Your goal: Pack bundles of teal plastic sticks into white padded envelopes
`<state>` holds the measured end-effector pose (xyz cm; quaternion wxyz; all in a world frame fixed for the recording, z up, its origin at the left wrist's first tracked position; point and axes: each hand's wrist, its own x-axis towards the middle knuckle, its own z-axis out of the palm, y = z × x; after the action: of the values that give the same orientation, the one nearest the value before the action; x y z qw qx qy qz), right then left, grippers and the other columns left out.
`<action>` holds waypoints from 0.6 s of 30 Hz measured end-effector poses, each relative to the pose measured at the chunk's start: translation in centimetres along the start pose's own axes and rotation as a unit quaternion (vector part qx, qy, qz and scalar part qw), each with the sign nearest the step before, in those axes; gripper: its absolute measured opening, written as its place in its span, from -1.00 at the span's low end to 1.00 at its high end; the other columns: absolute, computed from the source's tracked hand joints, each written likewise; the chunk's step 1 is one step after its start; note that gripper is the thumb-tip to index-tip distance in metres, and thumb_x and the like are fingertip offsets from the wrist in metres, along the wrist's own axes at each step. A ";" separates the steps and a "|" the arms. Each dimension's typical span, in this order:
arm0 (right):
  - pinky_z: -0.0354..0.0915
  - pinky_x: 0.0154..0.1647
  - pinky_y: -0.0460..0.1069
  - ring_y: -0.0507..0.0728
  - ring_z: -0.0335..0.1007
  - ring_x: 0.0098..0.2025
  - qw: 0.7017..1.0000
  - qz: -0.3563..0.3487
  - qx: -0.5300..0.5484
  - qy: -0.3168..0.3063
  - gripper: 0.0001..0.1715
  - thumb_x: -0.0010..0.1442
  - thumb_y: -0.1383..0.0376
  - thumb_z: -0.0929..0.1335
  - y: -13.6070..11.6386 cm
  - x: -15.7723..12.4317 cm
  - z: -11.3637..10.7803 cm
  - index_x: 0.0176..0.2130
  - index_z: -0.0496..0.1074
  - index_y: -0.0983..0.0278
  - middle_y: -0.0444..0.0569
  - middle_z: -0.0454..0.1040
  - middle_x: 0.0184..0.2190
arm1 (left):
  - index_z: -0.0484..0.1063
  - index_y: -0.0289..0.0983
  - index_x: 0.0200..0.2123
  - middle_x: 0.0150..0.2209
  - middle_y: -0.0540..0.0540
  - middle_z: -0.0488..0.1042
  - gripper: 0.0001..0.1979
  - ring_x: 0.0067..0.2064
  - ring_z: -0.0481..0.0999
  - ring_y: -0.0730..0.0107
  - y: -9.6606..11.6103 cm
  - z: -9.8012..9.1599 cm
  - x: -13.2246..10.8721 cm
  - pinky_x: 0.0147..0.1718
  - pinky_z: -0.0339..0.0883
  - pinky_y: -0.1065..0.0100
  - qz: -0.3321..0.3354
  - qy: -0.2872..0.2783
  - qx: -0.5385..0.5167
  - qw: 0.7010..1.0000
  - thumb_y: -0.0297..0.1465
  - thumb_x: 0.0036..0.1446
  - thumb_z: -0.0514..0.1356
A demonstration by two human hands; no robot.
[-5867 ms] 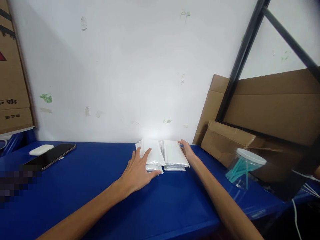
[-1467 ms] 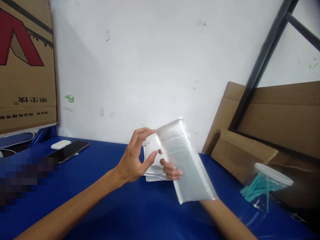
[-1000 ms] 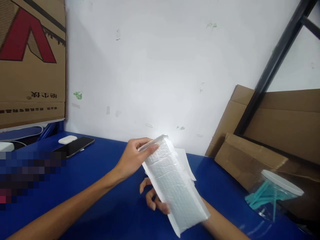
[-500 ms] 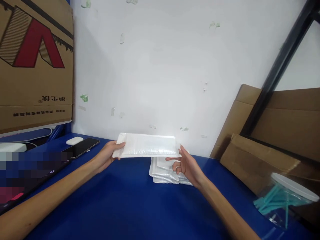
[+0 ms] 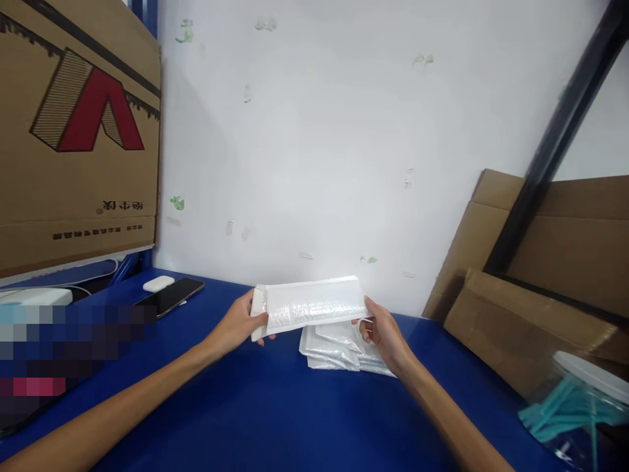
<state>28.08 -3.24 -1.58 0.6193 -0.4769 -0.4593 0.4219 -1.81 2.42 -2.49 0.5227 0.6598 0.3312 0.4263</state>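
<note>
A white bubble mailer [image 5: 314, 303] is held lengthwise above the blue table, its right end tilted slightly up. My left hand [image 5: 249, 319] grips its left end by the flap, thumb on top and fingers beneath. At the other end, my right hand [image 5: 383, 328] pinches the lower right corner between thumb and fingers. Just below and behind lies a pile of similar white mailers [image 5: 329, 351], partly covered by the held one and by my right hand.
On the left are a phone [image 5: 177, 295], a white case [image 5: 158, 283] and a large printed carton [image 5: 83, 196]. Folded cardboard [image 5: 491, 328] leans at the right, behind a clear tub of teal sticks [image 5: 565, 406]. A white wall [image 5: 314, 131] rises behind the blue table [image 5: 255, 406].
The mailer has tilted, its right end now higher than its left. My right hand has closed on its right corner. The view has shifted slightly.
</note>
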 end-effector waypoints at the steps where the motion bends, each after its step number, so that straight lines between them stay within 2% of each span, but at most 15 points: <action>1: 0.04 -0.68 -0.13 -0.06 0.11 -0.67 1.000 -0.003 0.006 0.000 -0.56 0.16 -0.04 0.33 0.0 0.0 0.1 -0.31 0.37 0.31 -0.06 0.46 -0.52 | 0.01 -0.21 0.25 -0.20 -0.15 0.53 -0.18 -0.46 0.57 0.25 -0.1 0.1 0.0 -0.60 0.44 0.32 0.008 0.022 0.014 1.000 -0.34 -0.04 0.33; 2: 0.04 -0.68 -0.13 -0.06 0.11 -0.67 1.000 -0.008 0.013 -0.001 -0.55 0.16 -0.04 0.34 -0.1 -0.1 0.1 -0.32 0.37 0.31 -0.04 0.47 -0.51 | -0.07 -0.14 0.28 -0.15 -0.15 0.51 -0.10 -0.48 0.56 0.30 -0.2 0.1 0.0 -0.62 0.42 0.34 0.013 0.044 0.022 0.999 -0.33 -0.06 0.35; 4: 0.04 -0.68 -0.12 -0.06 0.10 -0.66 0.999 -0.023 0.023 -0.004 -0.55 0.15 -0.05 0.34 -0.3 -0.2 0.1 -0.32 0.38 0.31 -0.02 0.49 -0.47 | -0.10 -0.07 0.25 -0.04 -0.17 0.46 -0.08 -0.50 0.55 0.36 -0.5 0.1 0.2 -0.66 0.38 0.40 0.015 0.078 0.029 0.996 -0.31 -0.09 0.37; 7: 0.05 -0.67 -0.12 -0.06 0.10 -0.65 0.999 -0.040 0.024 -0.003 -0.54 0.14 -0.05 0.35 -0.5 -0.4 0.2 -0.27 0.41 0.30 -0.01 0.52 -0.41 | 0.01 -0.14 0.11 -0.01 -0.18 0.43 -0.23 -0.52 0.54 0.39 -0.9 0.1 0.5 -0.71 0.32 0.43 0.012 0.107 0.013 0.994 -0.25 -0.09 0.37; 10: 0.04 -0.67 -0.11 -0.05 0.10 -0.64 0.999 -0.039 0.020 0.000 -0.51 0.13 -0.07 0.35 -0.6 -0.5 0.4 -0.24 0.42 0.31 0.01 0.53 -0.39 | 0.11 -0.21 -0.04 -0.13 -0.12 0.47 -0.40 -0.51 0.53 0.40 -0.7 0.3 0.4 -0.68 0.31 0.43 0.020 0.117 -0.014 0.993 -0.21 -0.06 0.35; 13: 0.05 -0.67 -0.11 -0.05 0.11 -0.64 0.999 -0.042 0.016 -0.008 -0.51 0.16 -0.07 0.33 -0.6 -0.8 0.6 -0.25 0.42 0.31 0.03 0.53 -0.36 | 0.25 -0.30 -0.06 -0.31 -0.09 0.50 -0.50 -0.48 0.51 0.41 -0.1 0.5 0.0 -0.63 0.28 0.46 -0.008 0.094 -0.022 0.995 -0.17 0.02 0.30; 15: 0.06 -0.66 -0.10 -0.06 0.12 -0.64 0.998 -0.056 0.014 -0.015 -0.52 0.18 -0.06 0.32 -0.8 -1.0 0.8 -0.26 0.43 0.31 0.03 0.53 -0.34 | 0.29 -0.34 0.01 -0.39 -0.08 0.51 -0.46 -0.48 0.48 0.45 0.2 0.4 -0.3 -0.60 0.26 0.48 -0.048 0.062 -0.031 0.996 -0.19 0.04 0.30; 18: 0.05 -0.66 -0.10 -0.07 0.11 -0.64 0.995 -0.094 0.012 -0.029 -0.55 0.18 -0.04 0.33 -1.3 -1.4 1.1 -0.27 0.43 0.32 0.04 0.52 -0.28 | 0.23 -0.36 0.15 -0.33 -0.13 0.54 -0.35 -0.41 0.48 0.49 -0.1 0.3 -0.4 -0.52 0.29 0.50 -0.111 0.008 -0.081 0.990 -0.29 0.03 0.34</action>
<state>26.81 -4.63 -0.43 0.6481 -0.4118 -0.5148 0.3813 -1.74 1.99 -2.71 0.6158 0.5708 0.3709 0.3967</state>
